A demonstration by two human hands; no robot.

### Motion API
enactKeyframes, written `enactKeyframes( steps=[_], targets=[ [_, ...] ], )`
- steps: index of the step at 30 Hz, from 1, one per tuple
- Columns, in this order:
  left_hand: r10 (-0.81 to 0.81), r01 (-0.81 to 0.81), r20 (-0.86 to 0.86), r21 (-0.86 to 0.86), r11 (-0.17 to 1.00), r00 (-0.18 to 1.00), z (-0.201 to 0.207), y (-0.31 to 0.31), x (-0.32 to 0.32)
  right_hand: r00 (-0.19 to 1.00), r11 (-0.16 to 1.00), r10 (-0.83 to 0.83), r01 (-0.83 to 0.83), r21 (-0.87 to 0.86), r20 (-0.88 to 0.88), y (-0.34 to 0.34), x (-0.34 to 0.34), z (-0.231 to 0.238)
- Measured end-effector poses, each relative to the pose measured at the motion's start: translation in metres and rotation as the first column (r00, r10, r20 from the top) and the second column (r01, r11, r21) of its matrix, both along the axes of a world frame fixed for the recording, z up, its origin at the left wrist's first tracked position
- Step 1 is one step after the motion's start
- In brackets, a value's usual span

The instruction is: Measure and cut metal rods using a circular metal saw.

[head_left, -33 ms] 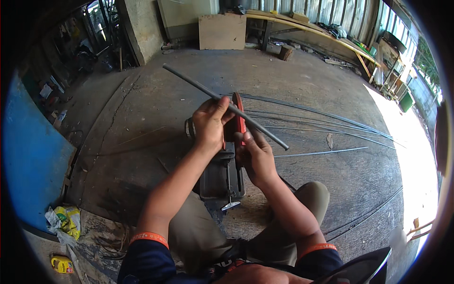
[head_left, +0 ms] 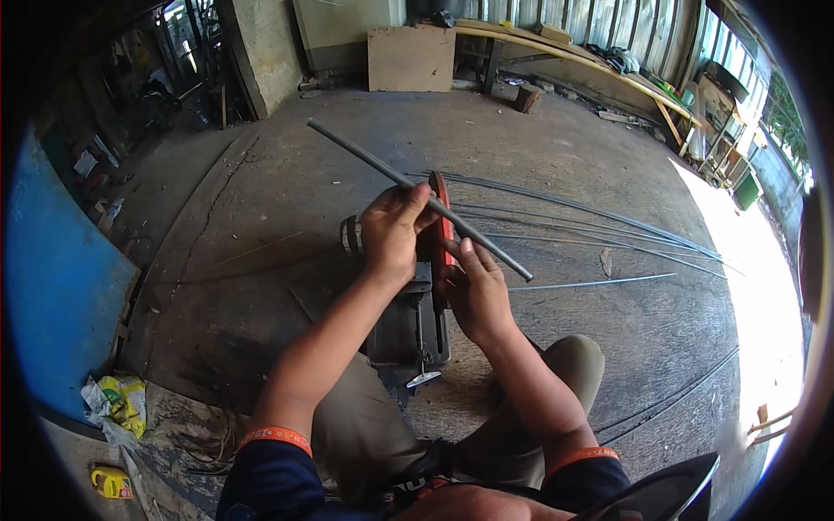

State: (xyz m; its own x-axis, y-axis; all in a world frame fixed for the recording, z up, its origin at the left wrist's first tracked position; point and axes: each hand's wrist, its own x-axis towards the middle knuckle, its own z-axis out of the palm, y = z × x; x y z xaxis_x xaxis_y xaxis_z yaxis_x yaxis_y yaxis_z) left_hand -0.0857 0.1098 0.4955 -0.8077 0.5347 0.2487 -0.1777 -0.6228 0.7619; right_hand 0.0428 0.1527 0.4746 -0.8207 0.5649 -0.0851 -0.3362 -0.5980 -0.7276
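A grey round metal rod (head_left: 360, 158) slants in front of me, its far end up to the left and its near end down to the right. My left hand (head_left: 393, 233) is closed round its middle, thumb on top. My right hand (head_left: 476, 291) has its fingers bent in at the rod's lower right part; some fingers are hidden. Below both hands stands a cut-off saw with a red guard (head_left: 440, 193). Its dark base (head_left: 395, 339) and a clamp screw with a silver handle (head_left: 423, 379) show between my knees. My hands and the rod partly cover the saw.
Several long thin metal rods (head_left: 591, 207) lie on the floor to the right. A blue panel (head_left: 65, 286) stands at the left, near a yellow bag (head_left: 129, 404) and a yellow container (head_left: 111, 483). A brown board (head_left: 410, 59) and a long wooden bench (head_left: 591, 56) stand at the back.
The rod has shifted slightly right and down, along with my left hand. The fingers of my right hand have moved a little against it. The saw stays in place.
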Motion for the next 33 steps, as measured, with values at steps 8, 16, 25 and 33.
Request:
enactKeyframes(
  steps=[8,16,25,33],
  targets=[
    [-0.042,0.040,-0.154,-0.013,0.999,0.987,-0.016,0.030,0.012,0.966,0.948,-0.094,0.013,-0.318,-0.240,0.027,-0.017,-0.011],
    [-0.145,0.145,-0.093,-0.004,0.989,0.985,-0.006,0.037,0.017,0.947,0.951,-0.243,0.190,-0.244,-0.211,0.037,-0.017,0.004],
    [-0.170,0.189,-0.189,0.085,0.978,0.967,-0.006,0.035,0.014,0.942,0.959,-0.257,0.221,-0.180,-0.214,0.041,-0.011,0.008],
    [-0.198,0.219,-0.181,0.104,0.970,0.963,-0.004,0.029,0.016,0.940,0.952,-0.277,0.241,-0.188,-0.201,0.038,-0.006,0.007]
  ],
)
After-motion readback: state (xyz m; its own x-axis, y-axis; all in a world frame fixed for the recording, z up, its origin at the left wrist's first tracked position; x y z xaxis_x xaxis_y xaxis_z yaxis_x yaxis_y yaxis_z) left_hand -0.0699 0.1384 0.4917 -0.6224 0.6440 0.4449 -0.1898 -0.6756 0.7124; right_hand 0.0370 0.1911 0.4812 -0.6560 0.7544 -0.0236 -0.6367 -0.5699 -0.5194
